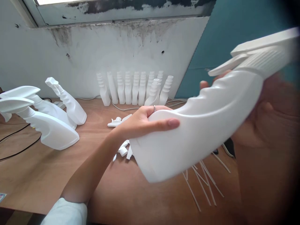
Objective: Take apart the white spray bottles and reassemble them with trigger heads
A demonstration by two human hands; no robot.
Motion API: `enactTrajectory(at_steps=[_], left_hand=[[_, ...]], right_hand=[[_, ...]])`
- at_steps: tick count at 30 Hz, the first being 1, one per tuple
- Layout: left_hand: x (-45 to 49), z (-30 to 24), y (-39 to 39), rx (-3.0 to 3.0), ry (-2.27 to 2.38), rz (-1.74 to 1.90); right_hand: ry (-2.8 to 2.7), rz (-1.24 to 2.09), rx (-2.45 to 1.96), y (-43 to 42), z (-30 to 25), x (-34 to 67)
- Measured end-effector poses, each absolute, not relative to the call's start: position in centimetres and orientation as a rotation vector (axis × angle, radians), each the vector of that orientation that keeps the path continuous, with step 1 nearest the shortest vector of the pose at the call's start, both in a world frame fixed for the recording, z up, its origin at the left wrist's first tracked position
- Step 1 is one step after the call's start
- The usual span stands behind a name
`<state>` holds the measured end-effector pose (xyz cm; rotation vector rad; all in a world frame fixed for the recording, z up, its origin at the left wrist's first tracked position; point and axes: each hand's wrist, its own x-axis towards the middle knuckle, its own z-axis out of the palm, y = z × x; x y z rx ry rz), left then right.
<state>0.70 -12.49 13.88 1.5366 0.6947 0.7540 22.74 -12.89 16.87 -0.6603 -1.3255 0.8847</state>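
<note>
I hold a white plastic spray bottle tilted across the middle, its base low at the left and its trigger head up at the right. My left hand grips the bottle's lower body, thumb along its side, a ring on one finger. My right hand, very close and blurred, wraps the bottle's neck just under the trigger head.
Three finished spray bottles lie at the left of the wooden table. A row of several headless white bottles stands against the back wall. Loose trigger heads and thin white dip tubes lie under the held bottle. Black cables run along the left edge.
</note>
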Motion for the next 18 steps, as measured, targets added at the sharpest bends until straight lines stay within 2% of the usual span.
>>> enactTrajectory(at_steps=[4, 10, 15, 18], left_hand=[[0.6, 13.1, -11.5, 1.527, 0.745, 0.75], [0.0, 12.6, -10.5, 1.483, 0.668, 0.71], [-0.9, 12.3, -9.7, 1.513, 0.656, 0.603], [-2.3, 12.2, -8.9, 1.525, 0.627, 0.49]], right_hand=[[-1.22, 1.043, -0.665, -12.2, 16.5, 22.8], [-1.222, 1.028, -0.553, -12.6, 16.0, 22.8], [-1.223, 1.163, -0.766, -12.6, 16.4, 22.8], [-1.245, 1.019, -0.748, -11.6, 16.6, 24.5]])
